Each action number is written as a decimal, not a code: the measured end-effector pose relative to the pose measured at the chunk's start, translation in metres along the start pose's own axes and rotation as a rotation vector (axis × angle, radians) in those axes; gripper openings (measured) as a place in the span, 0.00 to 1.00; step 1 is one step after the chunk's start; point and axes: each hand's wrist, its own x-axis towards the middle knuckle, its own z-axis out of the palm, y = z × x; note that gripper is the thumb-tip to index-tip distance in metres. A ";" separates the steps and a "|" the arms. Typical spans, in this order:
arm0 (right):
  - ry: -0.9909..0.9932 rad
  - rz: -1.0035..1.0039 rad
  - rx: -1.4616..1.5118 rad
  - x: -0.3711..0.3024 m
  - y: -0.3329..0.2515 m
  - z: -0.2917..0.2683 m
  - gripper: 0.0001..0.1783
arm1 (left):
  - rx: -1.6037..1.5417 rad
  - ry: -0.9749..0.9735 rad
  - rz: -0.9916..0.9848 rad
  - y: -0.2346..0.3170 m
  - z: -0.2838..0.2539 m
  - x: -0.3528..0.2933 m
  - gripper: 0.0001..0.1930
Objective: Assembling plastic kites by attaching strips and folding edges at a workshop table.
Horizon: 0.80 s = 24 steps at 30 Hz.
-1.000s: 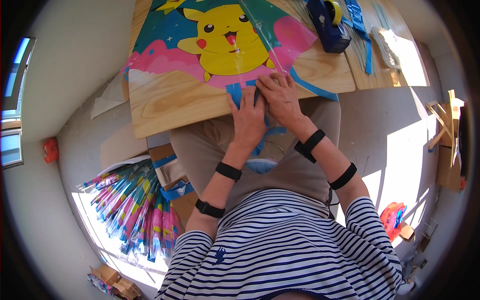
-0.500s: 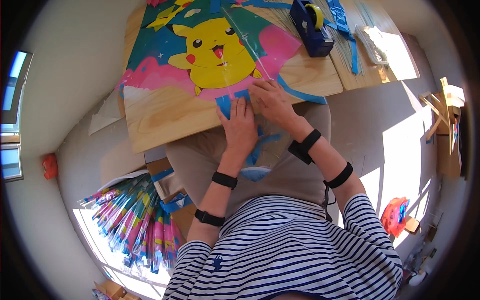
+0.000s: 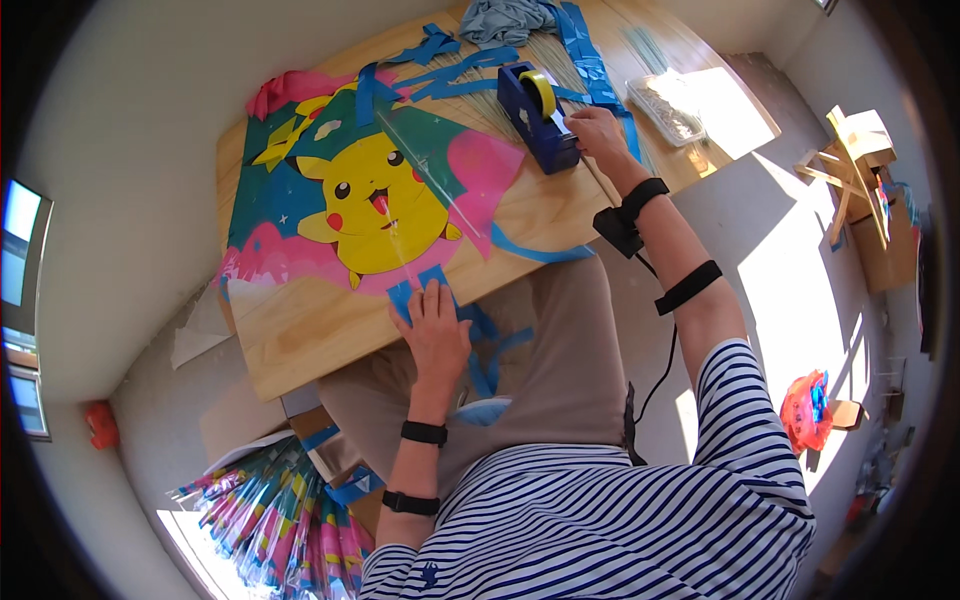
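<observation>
A printed kite sheet (image 3: 290,190) with a yellow cartoon creature on teal and pink lies on the wooden table. At its near edge my left hand (image 3: 437,335) rests flat, fingers stretched over a blue fabric strip (image 3: 401,297). My right hand (image 3: 603,140) is at the near right end of a dark blue tape dispenser (image 3: 535,120) with a yellow-cored roll (image 3: 541,92). Its thumb and forefinger are pinched together beside a pale, shiny piece of tape; the fingertips are partly hidden.
Blue strips (image 3: 455,75), thin rods and a clear plastic box (image 3: 668,110) lie across the table's far side, near a crumpled grey-blue cloth (image 3: 505,20). Many-coloured wrapped kites (image 3: 275,525) fan out at lower left. A red bag (image 3: 806,412) sits on the floor at right.
My right hand has left the sheet's near edge and reached out to the tape dispenser. My left hand stays on the blue strip. The view has shifted, showing more of the table's far side.
</observation>
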 end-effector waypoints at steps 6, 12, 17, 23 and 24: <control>-0.105 0.069 0.053 0.004 -0.002 -0.004 0.16 | -0.006 -0.004 0.002 -0.001 0.000 -0.001 0.35; -0.005 -0.461 0.262 -0.005 0.041 -0.012 0.11 | 0.008 0.008 0.018 0.003 0.002 0.000 0.35; -0.120 0.025 0.589 -0.043 0.007 -0.012 0.10 | 0.037 0.001 -0.002 -0.001 0.001 -0.005 0.35; -0.009 -0.007 0.554 -0.035 0.049 0.002 0.10 | 0.030 -0.015 0.008 0.003 0.001 0.001 0.36; 0.017 -0.028 0.569 -0.038 0.053 0.004 0.11 | 0.030 -0.013 0.011 0.003 0.002 0.002 0.36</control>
